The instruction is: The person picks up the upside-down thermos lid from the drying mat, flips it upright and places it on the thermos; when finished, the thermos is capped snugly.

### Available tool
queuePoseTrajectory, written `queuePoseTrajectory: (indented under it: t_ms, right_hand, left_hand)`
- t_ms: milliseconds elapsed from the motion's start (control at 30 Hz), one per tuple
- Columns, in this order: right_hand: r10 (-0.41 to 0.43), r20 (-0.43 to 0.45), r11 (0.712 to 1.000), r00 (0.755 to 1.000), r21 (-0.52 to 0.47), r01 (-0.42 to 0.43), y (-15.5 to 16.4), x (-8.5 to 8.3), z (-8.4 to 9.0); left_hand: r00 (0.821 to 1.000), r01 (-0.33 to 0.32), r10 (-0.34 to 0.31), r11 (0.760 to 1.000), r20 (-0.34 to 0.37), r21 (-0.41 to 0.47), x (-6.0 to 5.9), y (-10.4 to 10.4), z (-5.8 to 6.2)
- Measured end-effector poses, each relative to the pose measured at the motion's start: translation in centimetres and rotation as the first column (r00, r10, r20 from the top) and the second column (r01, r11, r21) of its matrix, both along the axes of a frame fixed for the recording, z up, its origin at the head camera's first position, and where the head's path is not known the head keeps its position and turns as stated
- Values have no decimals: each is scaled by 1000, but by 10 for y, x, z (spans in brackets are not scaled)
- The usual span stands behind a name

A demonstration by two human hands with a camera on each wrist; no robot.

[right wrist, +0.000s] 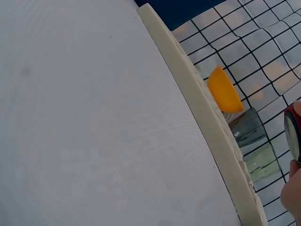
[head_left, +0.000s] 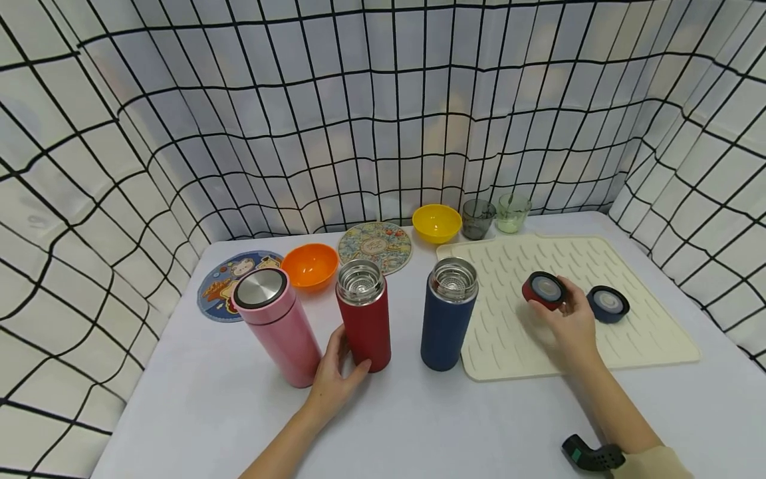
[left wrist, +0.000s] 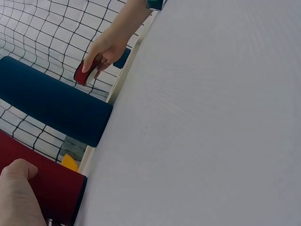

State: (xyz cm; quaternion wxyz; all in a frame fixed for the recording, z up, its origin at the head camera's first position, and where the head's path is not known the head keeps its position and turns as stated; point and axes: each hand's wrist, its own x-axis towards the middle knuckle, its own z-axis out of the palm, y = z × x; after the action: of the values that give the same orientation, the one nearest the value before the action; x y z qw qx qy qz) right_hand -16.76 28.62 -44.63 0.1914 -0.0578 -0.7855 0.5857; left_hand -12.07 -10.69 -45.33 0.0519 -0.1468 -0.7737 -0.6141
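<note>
White table, grid backdrop. Left hand wraps the open red flask, upright between pink and blue flasks. Right hand pinches the red lid above the mat. Steady the flask; seat the lid level before turning.

In the right wrist view the red lid is cut off by the right edge, with only a sliver of its rim and a fingertip showing. In the left wrist view the red flask and left hand run off the bottom-left corner, and the navy flask off the left edge. In the head view the contents of the two glass cups are too small to tell.
</note>
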Motion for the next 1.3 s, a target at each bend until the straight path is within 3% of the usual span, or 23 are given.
queuePoseTrajectory:
  t_ms: [100,233,433,533,667,833,967,1167,1300]
  right_hand:
    - [40,-77,988,996,-143,-50,-5,0,9]
    - [120,-206,920,971,-345,-186,-14,2,20]
    - [187,-332,856,925,-407,-319,-20,10,40]
    - [232,-412,802,881,-432,-413,-20,12,50]
    - [254,-543,689,800,-479,-544,-23,16,64]
    - [234,-655,597,719,-486,-638,-31,19,79]
    - [234,-692,558,683,-479,-678,-38,21,87]
    - [262,-719,560,643,-429,-709,-52,26,98]
    - [296,-750,567,592,-361,-740,-63,30,106]
  left_hand:
    - [1000,0,1,1000,11,-4,5,3,10]
    - [1000,-18,18,1000,15,-25,9,3,20]
    - [1000,-12,12,999,3,-34,9,2,21]
    - [1000,-9,9,1000,4,-28,10,2,20]
    - [1000,-11,11,999,8,-33,10,2,20]
    - [1000,-7,7,999,-2,-34,10,3,20]
    - [1000,-1,0,1000,-13,-26,9,3,19]
    - [1000,-7,7,1000,-1,-26,8,4,18]
    - [1000,-6,6,1000,0,-29,8,3,18]
